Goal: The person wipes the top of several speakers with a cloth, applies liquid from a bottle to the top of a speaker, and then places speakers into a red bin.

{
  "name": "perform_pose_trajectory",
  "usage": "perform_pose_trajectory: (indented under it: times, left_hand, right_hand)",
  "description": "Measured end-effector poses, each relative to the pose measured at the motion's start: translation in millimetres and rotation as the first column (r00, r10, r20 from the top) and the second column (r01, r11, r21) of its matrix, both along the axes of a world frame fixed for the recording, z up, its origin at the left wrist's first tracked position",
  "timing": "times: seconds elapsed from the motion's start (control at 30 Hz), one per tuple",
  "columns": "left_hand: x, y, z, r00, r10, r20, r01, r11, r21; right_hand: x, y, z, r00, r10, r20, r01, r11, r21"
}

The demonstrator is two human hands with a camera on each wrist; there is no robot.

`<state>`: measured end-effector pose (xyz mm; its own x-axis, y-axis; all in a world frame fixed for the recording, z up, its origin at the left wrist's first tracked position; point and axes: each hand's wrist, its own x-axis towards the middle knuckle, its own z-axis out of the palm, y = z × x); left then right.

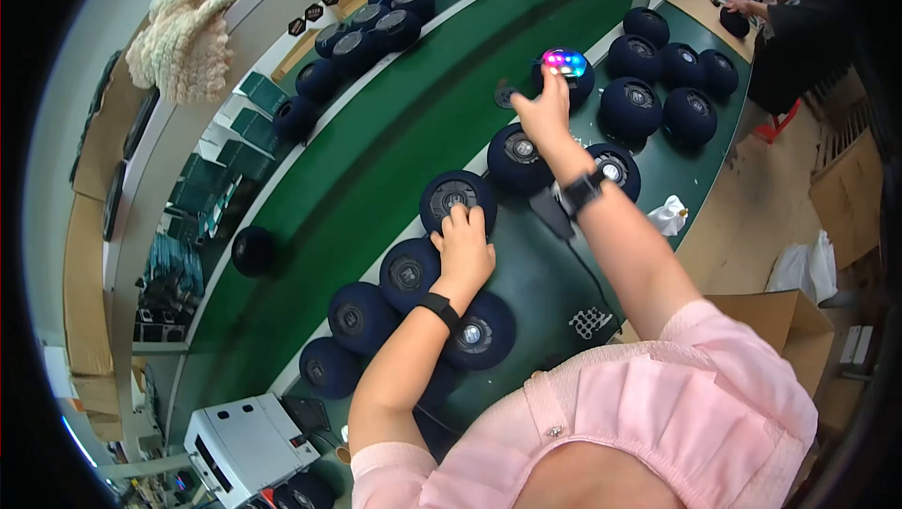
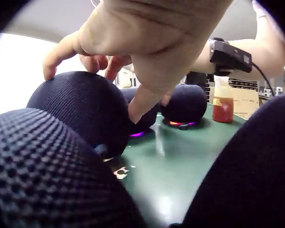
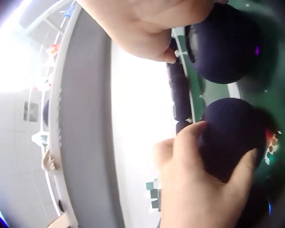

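The left hand gripped a dark ball, fingers spread round it; the right hand, thumb wide of its fingers, reached a lit ball on the worktop.

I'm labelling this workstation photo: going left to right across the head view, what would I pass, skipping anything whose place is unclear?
Cream knitted cloth → left hand → right hand → crumpled white tissue → white plastic bag.
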<state>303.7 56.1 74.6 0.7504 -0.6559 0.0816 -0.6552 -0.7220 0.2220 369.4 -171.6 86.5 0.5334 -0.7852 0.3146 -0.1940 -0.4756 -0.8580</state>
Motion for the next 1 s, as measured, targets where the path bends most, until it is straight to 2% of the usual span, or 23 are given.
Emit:
perform_pose_trajectory:
  times: [0.07, 0.1, 0.17, 0.2, 0.23, 0.27, 0.3, 0.4, 0.43, 0.47, 0.5, 0.57, 0.63, 0.67, 0.7, 0.73, 0.77, 0.8, 0.83, 0.9, 0.97, 1.0]
  left_hand:
    - [8, 5, 11, 0.978, 0.003, -0.21, -0.026, 0.994, -0.107]
    - [8, 10, 19, 0.98, 0.002, -0.198, -0.022, 0.995, -0.099]
    - [8, 22, 37, 0.95, -0.104, -0.294, 0.006, 0.948, -0.317]
    - [5, 29, 55, 0.952, -0.127, -0.28, 0.015, 0.928, -0.372]
    - [1, 38, 76, 0.943, -0.123, -0.311, -0.019, 0.908, -0.418]
    - [2, 52, 93, 0.932, -0.113, -0.345, -0.059, 0.89, -0.451]
    - [3, 70, 108, 0.919, -0.091, -0.383, -0.117, 0.865, -0.487]
    - [14, 132, 145, 0.804, 0.017, -0.594, -0.448, 0.675, -0.587]
    - [23, 160, 149, 0.774, 0.027, -0.632, -0.525, 0.586, -0.618]
    - [33, 185, 157, 0.757, 0.122, -0.642, -0.599, 0.523, -0.606]
    - [46, 211, 163, 0.731, 0.202, -0.652, -0.659, 0.457, -0.597]
    - [79, 267, 165, 0.605, 0.437, -0.666, -0.796, 0.335, -0.504]
    - [118, 326, 145, 0.46, 0.556, -0.692, -0.878, 0.171, -0.447]
    - [135, 355, 129, 0.455, 0.56, -0.692, -0.879, 0.161, -0.448]
    - [155, 383, 113, 0.359, 0.554, -0.751, -0.913, 0.041, -0.406]
    - [172, 400, 98, 0.266, 0.531, -0.805, -0.93, -0.078, -0.359]
    - [188, 404, 86, 0.274, 0.524, -0.806, -0.926, -0.082, -0.369]
    - [204, 405, 75, 0.172, 0.537, -0.826, -0.934, -0.179, -0.311]
    - [218, 405, 62, 0.066, 0.536, -0.842, -0.928, -0.277, -0.249]
    - [238, 403, 37, 0.092, 0.47, -0.878, -0.929, -0.277, -0.246]
    - [257, 384, 21, 0.108, 0.387, -0.916, -0.912, -0.329, -0.246]
    - [263, 375, 13, 0.123, 0.327, -0.937, -0.907, -0.347, -0.239]
  right_hand:
    - [32, -27, 9, 0.971, -0.13, -0.202, 0.096, 0.981, -0.168]
    - [46, -43, 0, 0.926, -0.211, -0.314, 0.121, 0.952, -0.281]
    - [55, -79, -16, 0.793, -0.17, -0.585, -0.018, 0.953, -0.302]
    - [57, -88, -18, 0.7, -0.196, -0.686, -0.009, 0.959, -0.283]
    - [55, -95, -24, 0.634, -0.193, -0.749, -0.066, 0.951, -0.301]
    - [42, -88, -6, 0.565, -0.088, -0.821, -0.19, 0.954, -0.233]
    - [45, -94, -19, 0.541, -0.144, -0.829, -0.202, 0.934, -0.294]
    - [50, -120, -56, 0.641, -0.231, -0.732, -0.217, 0.86, -0.462]
    - [62, -160, -92, 0.683, -0.162, -0.712, -0.24, 0.872, -0.428]
    - [44, -126, -53, 0.702, -0.156, -0.695, -0.26, 0.852, -0.454]
    - [46, -126, -55, 0.713, -0.208, -0.67, -0.225, 0.837, -0.499]
    - [42, -116, -43, 0.785, -0.202, -0.586, -0.18, 0.83, -0.527]
    - [57, -143, -52, 0.836, -0.137, -0.531, -0.033, 0.954, -0.297]
    - [62, -151, -55, 0.897, -0.09, -0.433, 0.134, 0.988, 0.072]
    - [67, -154, -53, 0.943, -0.095, -0.318, 0.238, 0.861, 0.449]
    - [52, -147, -37, 0.985, 0.136, -0.103, 0.003, 0.589, 0.808]
    - [50, -191, -72, 0.896, 0.402, 0.189, -0.319, 0.286, 0.904]
    - [33, -154, -48, 0.982, 0.142, 0.128, -0.158, 0.234, 0.959]
    - [27, -145, -46, 0.99, -0.001, 0.144, -0.144, 0.106, 0.984]
    - [22, -139, -50, 0.971, -0.173, 0.168, -0.158, 0.068, 0.985]
    - [24, -153, -57, 0.986, -0.165, -0.005, 0.025, 0.119, 0.993]
    - [25, -164, -66, 0.984, -0.178, -0.005, 0.028, 0.128, 0.991]
